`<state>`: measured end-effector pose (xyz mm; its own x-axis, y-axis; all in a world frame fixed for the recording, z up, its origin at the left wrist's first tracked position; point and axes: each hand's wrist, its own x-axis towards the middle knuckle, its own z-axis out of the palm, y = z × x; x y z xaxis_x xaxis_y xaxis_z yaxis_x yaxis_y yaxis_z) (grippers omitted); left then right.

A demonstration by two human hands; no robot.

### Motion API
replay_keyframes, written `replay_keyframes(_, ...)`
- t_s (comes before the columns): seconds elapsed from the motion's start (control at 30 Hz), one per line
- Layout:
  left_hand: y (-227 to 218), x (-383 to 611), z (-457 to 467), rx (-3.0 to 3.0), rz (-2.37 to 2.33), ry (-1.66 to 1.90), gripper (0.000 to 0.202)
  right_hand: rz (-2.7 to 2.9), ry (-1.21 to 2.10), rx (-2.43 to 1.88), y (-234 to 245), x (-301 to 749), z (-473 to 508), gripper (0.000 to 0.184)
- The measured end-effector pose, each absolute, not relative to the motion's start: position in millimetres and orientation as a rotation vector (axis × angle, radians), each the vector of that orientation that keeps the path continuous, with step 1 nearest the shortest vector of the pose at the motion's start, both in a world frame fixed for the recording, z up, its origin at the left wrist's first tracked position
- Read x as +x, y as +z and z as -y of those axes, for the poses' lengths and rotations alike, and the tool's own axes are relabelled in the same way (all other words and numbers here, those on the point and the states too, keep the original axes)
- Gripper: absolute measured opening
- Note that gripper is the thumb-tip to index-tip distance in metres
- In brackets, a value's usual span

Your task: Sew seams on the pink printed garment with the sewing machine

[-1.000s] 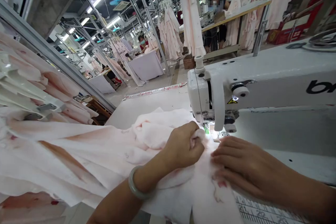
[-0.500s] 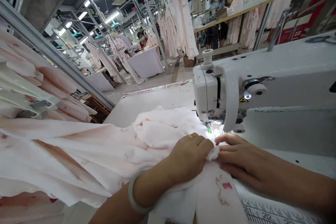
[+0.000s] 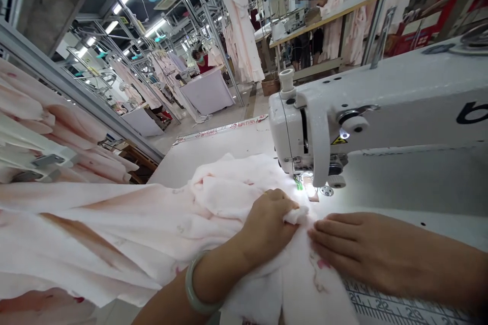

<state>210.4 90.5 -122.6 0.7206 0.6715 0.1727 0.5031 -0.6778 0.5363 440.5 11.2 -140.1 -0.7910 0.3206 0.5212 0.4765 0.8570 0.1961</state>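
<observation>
White fabric point(image 3: 224, 190), tinted pink and printed with small motifs point(image 3: 323, 263), is bunched on the tabletop point(image 3: 213, 148) and draped in folds to the left; 1 fold point(image 3: 296, 215) is pinched by the left hand point(image 3: 267, 223), the flatter near strip point(image 3: 301, 289) overlapped by the right hand point(image 3: 356, 246).

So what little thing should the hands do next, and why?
I'd guess the left hand should gently smooth down the fold of pale pink cloth it pinches. That fold is bunched up just in front of the small green piece under the sewing machine, and the right hand lies flat beside it, so it could probably help steady things.
</observation>
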Motion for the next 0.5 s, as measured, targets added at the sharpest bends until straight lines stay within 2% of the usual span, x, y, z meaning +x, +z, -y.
replay_keyframes(0.1, -128.8, 208.3, -90.2, 2.697, -0.729, 0.565, 0.01, 2.593, -0.528, -0.555, -146.9, 435.7, -7.2, 0.041)
replay_keyframes(0.23, -130.7, 206.9, -88.9, 2.933, -0.537, 0.662, 0.016, 2.565, -0.454, -0.604, -146.2, 429.6, -2.2, 0.042)
replay_keyframes(0.5, -133.6, 210.0, -88.4, 2.715, -0.513, 0.837, 0.022, 2.505, -0.363, -0.672, -139.3, 426.2, 2.1, 0.028)
